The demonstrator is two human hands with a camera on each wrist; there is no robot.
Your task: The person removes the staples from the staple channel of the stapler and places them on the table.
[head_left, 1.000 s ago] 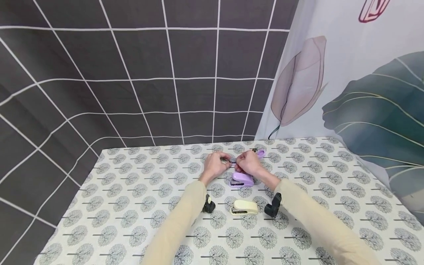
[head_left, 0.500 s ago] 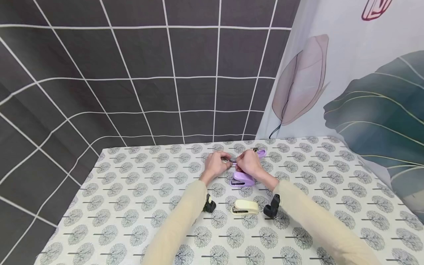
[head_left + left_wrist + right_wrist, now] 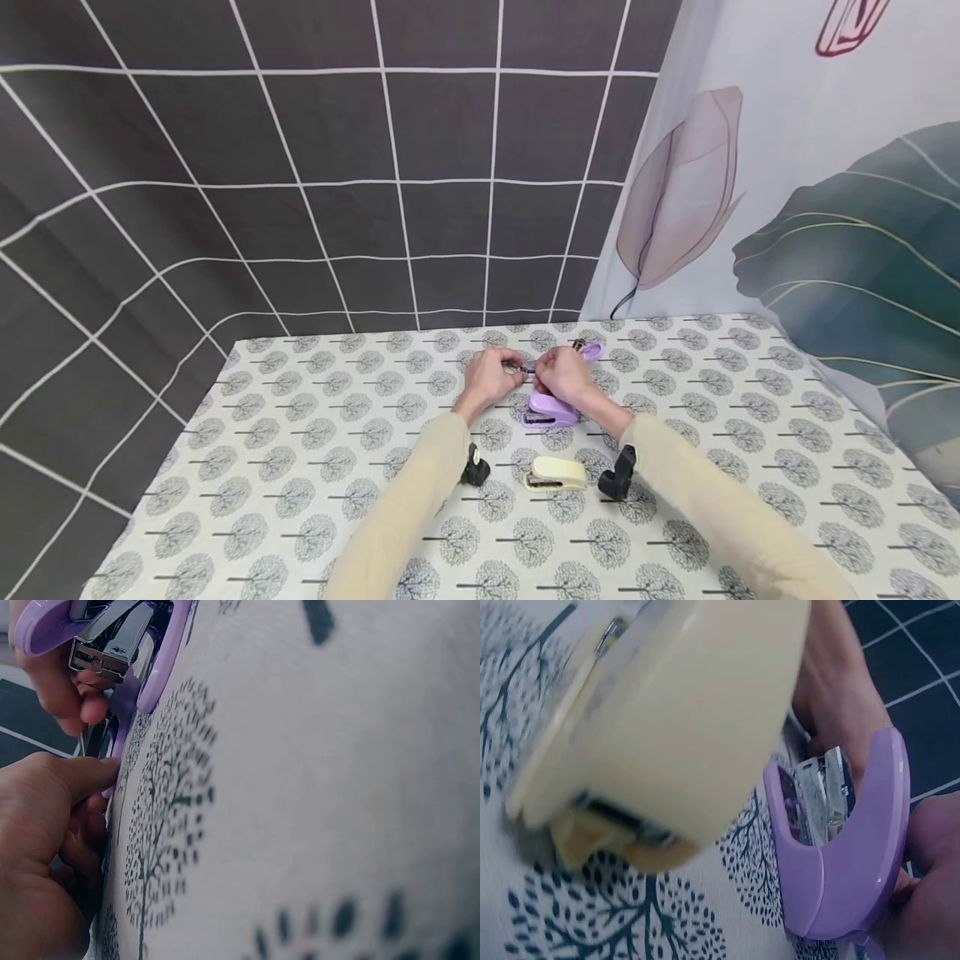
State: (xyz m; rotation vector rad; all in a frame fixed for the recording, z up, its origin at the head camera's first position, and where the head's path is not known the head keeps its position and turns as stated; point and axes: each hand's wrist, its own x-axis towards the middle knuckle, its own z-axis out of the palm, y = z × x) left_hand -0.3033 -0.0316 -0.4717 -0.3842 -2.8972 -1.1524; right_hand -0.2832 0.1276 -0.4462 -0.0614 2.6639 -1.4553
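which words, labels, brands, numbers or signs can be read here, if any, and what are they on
None can be read in any view.
Cream stapler: no readable lettering.
Near purple stapler: no readable lettering.
Far purple stapler: too small and partly hidden to tell.
Tablecloth: printed trees, no writing.
Red mark at upper right: cut off by the picture's edge, no readable text.

Table (image 3: 285, 492), head view: bright, even light to its back corners, faint shadows.
Tree-print cloth (image 3: 322, 750), left wrist: dimmer, blurred nearest the lens.
Purple stapler (image 3: 166, 656): glints on metal (image 3: 127, 645), fairly crisp.
Cream stapler (image 3: 690, 727), right wrist: close and out of focus.
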